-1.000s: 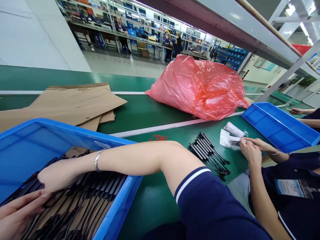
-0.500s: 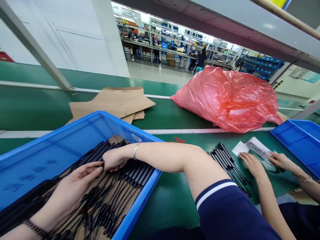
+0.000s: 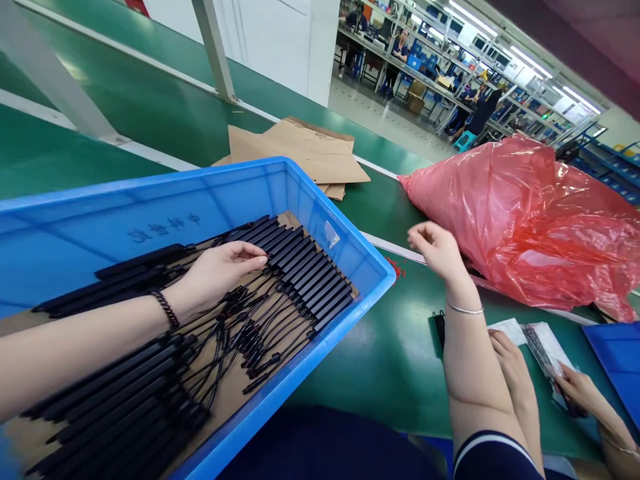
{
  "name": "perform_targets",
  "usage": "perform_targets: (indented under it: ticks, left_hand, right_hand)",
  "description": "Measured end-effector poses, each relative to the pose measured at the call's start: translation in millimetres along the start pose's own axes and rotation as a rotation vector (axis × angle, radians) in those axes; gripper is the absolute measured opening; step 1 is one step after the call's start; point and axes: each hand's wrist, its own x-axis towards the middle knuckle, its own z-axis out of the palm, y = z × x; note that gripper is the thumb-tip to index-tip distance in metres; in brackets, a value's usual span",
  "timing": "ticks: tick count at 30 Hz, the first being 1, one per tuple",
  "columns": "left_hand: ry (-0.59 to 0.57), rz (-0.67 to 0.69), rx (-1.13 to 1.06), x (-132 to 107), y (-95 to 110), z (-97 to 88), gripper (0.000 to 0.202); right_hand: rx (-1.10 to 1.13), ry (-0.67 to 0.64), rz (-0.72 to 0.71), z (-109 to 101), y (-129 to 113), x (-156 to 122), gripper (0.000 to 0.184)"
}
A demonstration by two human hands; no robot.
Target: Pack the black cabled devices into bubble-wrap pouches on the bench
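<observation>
Inside a blue plastic bin [image 3: 330, 357] lie rows of slim black bars with thin cables [image 3: 320, 283], set on cardboard. My left hand [image 3: 220, 270] reaches over them, thumb and forefinger pinched at the upper ends of the cables; whatever is between the fingertips is too small to make out. Out past the bin's right corner, my right hand [image 3: 435, 247] hovers above the green table with its fingers curled together, their contents hidden. A small heap of tiny red pieces [image 3: 396, 269] lies on the table just below and left of it.
A co-worker's hands [image 3: 575, 390] handle a clear plastic packet [image 3: 545, 347] at right. Behind are a large pink plastic bag [image 3: 520, 207] and cardboard sheets [image 3: 300, 150]. Another blue bin [image 3: 617, 360] stands at the right edge, and metal posts [image 3: 215, 53] rise behind my bin.
My right hand has left the bin, where it was beside my left hand, and moved right over the table. My left hand stays pinched over the bars. The view has turned and tilted.
</observation>
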Motion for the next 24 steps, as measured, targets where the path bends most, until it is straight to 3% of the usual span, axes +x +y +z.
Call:
perform_targets:
  ticks: [3,5,7,13,24]
  left_hand:
    - [-0.062,-0.018,-0.018,-1,2,-0.4,0.071]
    - [-0.039,-0.048,-0.008,0,1,-0.5,0.072]
    - [-0.02,-0.065,-0.027,1,-1,-0.4,0.075]
    - [-0.023,-0.062,0.006,0,-6,1.4,0.073]
    - [-0.057,-0.086,0.038,-2,2,0.6,0.072]
  right_hand:
    - [-0.185,-0.057,0.145,18,75,-35,0.014]
    - [-0.206,-0.056,0.182,40,103,-55,0.018]
    - [-0.217,-0.024,0.211,62,116,-69,0.025]
    - [-0.241,0.073,0.269,92,126,-77,0.037]
    - [-0.057,0.151,0.326,95,121,-72,0.017]
